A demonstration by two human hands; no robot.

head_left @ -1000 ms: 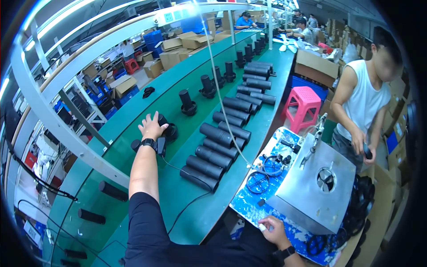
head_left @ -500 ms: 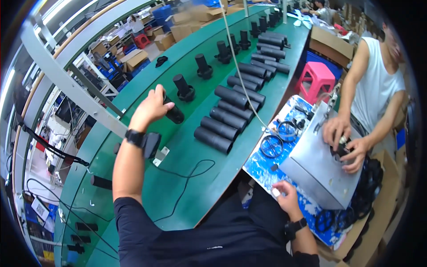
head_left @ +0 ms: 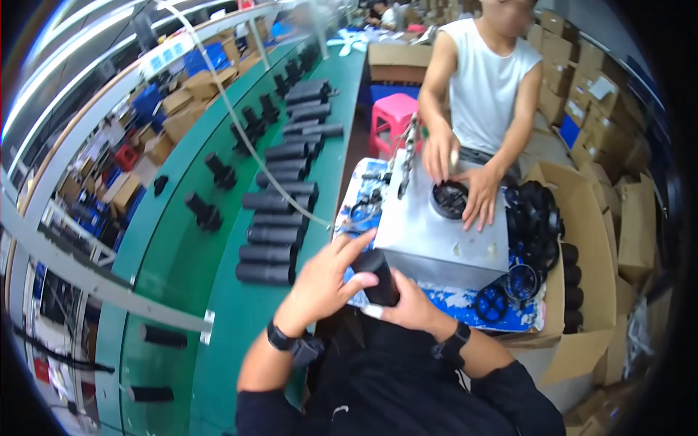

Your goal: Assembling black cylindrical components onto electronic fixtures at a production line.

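A short black cylinder (head_left: 379,279) is between my hands, tilted, just in front of a grey metal box (head_left: 429,260). My left hand (head_left: 329,282) has its thumb against the cylinder's side, with the index finger stretched along past its top. Around the lower part of the cylinder my right hand (head_left: 413,305) is closed, its thumb near the bottom end. To the left, a row of black tubes (head_left: 267,254) lies on the green table (head_left: 225,309). Farther left, black cylinders with flared bases (head_left: 203,211) stand on the green conveyor strip.
Across the box, a co-worker's hands (head_left: 465,182) work at a black round part (head_left: 449,200) on its top. Black rings (head_left: 522,282) lie on the blue board. An open carton (head_left: 592,283) stands at right, a pink stool (head_left: 392,116) behind. A pale hose (head_left: 247,138) hangs across the table.
My left hand has come from the conveyor strip over to the right with the black cylinder. My right hand has moved in and closed on it. The view has turned right.
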